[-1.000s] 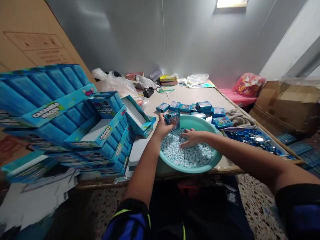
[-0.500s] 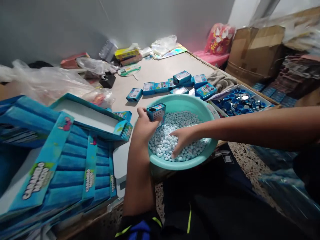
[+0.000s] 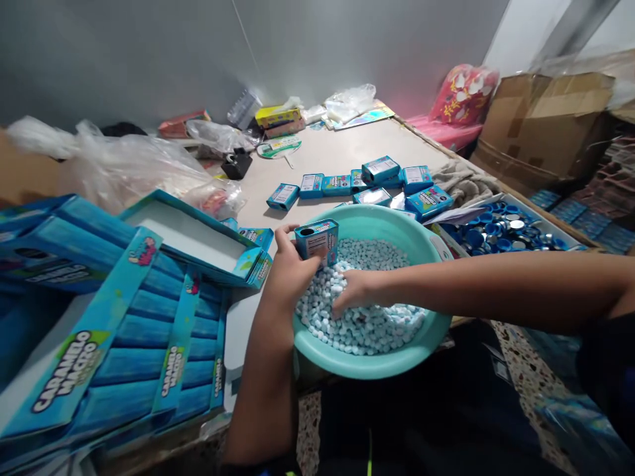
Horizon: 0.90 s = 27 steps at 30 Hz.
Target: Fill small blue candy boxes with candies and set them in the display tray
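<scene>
Grey wall point(image 3: 149, 59) ahead; tin point(image 3: 331, 243) gripped by left hand point(image 3: 292, 272), pellets point(image 3: 347, 330) beside it seemingly being scooped by loosely spread right hand point(image 3: 358, 289); careful aim needed.

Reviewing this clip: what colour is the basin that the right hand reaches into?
The basin is plain turquoise green, showing best in the head view.

A passage runs over the far middle of the desk point(image 3: 337, 151), beyond a row of blue tins point(image 3: 337, 186) set between it and the basin point(image 3: 372, 365). Display boxes point(image 3: 173, 360) block the left; caps point(image 3: 508, 226) crowd the right. The right forearm point(image 3: 461, 291) spans the basin's right rim, while the left hand point(image 3: 288, 270) and its tin point(image 3: 320, 243) obstruct the left rim.
</scene>
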Tool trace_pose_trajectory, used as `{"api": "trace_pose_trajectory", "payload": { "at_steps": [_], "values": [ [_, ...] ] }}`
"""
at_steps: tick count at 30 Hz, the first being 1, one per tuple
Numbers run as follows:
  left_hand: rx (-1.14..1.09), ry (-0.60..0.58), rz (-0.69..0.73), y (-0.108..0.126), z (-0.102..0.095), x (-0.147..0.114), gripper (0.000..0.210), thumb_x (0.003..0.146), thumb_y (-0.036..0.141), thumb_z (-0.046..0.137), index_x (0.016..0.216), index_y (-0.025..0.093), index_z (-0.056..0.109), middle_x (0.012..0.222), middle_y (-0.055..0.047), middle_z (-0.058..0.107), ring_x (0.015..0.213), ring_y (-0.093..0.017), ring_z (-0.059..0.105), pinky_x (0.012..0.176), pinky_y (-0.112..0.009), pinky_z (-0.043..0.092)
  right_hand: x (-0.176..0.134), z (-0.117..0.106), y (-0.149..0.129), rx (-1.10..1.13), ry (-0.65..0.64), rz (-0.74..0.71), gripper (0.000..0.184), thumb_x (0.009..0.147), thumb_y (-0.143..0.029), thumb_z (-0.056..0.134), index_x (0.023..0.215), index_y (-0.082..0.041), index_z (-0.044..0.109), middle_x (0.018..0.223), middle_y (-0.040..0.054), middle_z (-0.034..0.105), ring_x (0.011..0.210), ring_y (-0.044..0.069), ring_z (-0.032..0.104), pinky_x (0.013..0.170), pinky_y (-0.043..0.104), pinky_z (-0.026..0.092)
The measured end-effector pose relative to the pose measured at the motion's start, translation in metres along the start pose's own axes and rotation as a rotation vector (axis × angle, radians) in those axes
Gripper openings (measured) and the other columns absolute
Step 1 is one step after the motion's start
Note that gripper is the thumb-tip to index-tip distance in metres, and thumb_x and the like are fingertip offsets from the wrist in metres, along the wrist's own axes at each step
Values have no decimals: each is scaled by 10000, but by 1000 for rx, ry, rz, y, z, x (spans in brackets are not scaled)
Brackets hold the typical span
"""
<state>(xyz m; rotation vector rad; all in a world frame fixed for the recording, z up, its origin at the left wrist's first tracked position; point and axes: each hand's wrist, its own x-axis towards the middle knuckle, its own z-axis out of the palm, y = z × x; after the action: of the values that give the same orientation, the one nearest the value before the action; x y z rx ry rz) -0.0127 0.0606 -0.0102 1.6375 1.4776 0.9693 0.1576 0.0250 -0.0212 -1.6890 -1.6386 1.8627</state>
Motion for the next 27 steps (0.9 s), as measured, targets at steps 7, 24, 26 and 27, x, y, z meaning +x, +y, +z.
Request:
{"api": "trace_pose_trajectory", "payload": {
  "at_steps": [7,24,26,27],
  "values": [
    [-33,-12,21,-1,-3,-3,760,667,383,861,1256,230,405,1025,-64,690,955,-283,728,848,-397,585,-42,-37,2,47,-70,-99,538,620,-268,852,1126,-231,674,798,3,693,677,190,670,505,255,527],
    [-277,-524,-27,16,-18,-15,1108,675,272,769,1636,290,218,1492,-91,567,1353,-343,554,1141,-479,466,-24,-49,-20,521,96,-472,208,670,-330,799,714,-225,625,720,15,591,597,157,533,436,275,293],
    [-144,-464,16,21,-17,-18,1133,660,331,840,1622,287,245,1530,-107,524,1374,-354,534,1158,-476,447,-21,-52,-26,548,119,-488,217,663,-334,804,711,-224,623,722,15,588,609,156,524,454,283,305],
    [-59,-410,17,23,-16,-19,1156,638,374,877,1611,275,261,1530,-123,518,1370,-362,536,1157,-481,443,-20,-53,-30,571,143,-484,211,657,-325,800,715,-226,624,727,12,591,621,157,523,471,287,325]
  ]
}}
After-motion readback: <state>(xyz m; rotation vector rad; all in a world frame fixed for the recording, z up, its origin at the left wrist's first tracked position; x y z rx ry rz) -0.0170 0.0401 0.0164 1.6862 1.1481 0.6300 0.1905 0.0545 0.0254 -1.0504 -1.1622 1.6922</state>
